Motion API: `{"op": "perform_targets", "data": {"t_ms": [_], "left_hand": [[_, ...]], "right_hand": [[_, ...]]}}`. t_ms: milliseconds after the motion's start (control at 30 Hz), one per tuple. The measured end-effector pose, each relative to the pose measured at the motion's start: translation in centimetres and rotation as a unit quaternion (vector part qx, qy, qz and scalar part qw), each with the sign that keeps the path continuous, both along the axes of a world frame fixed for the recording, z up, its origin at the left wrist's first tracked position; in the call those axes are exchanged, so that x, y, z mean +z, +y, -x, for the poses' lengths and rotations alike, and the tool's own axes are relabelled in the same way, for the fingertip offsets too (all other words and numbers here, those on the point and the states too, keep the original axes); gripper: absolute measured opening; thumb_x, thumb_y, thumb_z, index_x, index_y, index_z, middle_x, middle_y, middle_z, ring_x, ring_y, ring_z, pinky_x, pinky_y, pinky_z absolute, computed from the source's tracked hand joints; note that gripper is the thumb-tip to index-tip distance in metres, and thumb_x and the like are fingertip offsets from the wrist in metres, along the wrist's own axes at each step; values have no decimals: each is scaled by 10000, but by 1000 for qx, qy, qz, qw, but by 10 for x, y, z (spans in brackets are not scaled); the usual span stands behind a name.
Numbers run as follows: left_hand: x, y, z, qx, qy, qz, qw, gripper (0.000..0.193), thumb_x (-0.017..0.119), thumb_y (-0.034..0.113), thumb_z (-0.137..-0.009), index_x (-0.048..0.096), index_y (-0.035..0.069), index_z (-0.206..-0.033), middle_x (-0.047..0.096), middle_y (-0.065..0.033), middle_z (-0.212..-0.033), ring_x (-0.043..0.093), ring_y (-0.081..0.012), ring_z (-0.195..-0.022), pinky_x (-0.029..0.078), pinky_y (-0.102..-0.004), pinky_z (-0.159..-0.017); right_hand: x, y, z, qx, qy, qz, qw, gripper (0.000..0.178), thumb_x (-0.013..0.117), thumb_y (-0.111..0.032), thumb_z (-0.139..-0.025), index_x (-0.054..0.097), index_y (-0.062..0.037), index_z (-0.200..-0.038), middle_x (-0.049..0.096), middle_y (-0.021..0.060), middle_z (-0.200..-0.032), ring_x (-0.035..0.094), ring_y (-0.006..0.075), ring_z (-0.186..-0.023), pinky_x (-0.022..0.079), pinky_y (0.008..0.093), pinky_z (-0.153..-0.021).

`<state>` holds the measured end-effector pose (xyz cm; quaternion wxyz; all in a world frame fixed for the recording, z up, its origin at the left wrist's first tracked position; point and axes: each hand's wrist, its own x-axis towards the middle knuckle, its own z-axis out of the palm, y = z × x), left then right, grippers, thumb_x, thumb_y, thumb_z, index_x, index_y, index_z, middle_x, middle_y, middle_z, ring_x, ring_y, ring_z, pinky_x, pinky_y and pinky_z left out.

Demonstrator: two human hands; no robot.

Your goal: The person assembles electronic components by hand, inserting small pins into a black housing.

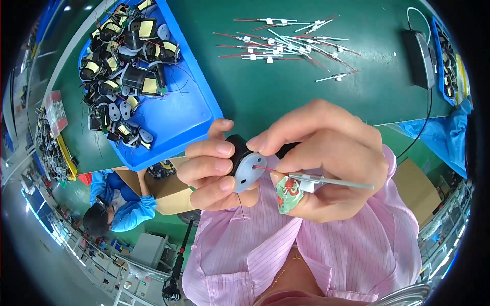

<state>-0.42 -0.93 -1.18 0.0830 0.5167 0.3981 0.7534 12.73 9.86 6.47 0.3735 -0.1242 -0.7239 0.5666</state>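
Note:
My left hand [212,171] is closed round a small black housing [236,148] with a light grey oval end plate [249,172] that has dark holes in it. A thin dark wire [240,204] hangs below the plate. My right hand [332,158] is closed on a wire lead: its red wire [265,168] runs to a hole in the plate. The lead's white connector [306,182] and slim grey tube [347,182] lie along my thumb, which wears a green patterned wrap [288,195]. My right index fingertip touches the plate's upper edge. How deep the wire sits is hidden.
On the green table [286,92] several similar wire leads [286,46] lie in a loose pile. A blue tray [176,109] at the left holds many black assemblies [132,76]. A black box [418,58] with a cable stands at the right. Another person [120,199] sits across at the left.

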Motion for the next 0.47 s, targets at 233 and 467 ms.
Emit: {"op": "perform_targets", "data": {"t_ms": [233, 467], "left_hand": [[-1, -1, 2, 6, 20, 14, 1000, 358, 741, 131, -805, 520, 125, -1087, 433, -80, -1020, 521, -252, -954, 503, -556, -871], [0, 2, 7, -26, 40, 0, 999, 325, 714, 186, -838, 516, 132, -1091, 434, -73, -1019, 516, -250, -946, 502, -550, -860]], "right_hand": [[-1, 3, -1, 12, -12, -31, 999, 203, 717, -63, -713, 609, 81, -808, 601, 249, -911, 701, 307, -769, 586, 319, -616], [5, 4, -1, 10, -41, -19, 999, 198, 718, -58, -705, 612, 75, -806, 608, 235, -894, 702, 301, -744, 587, 327, -603]]}}
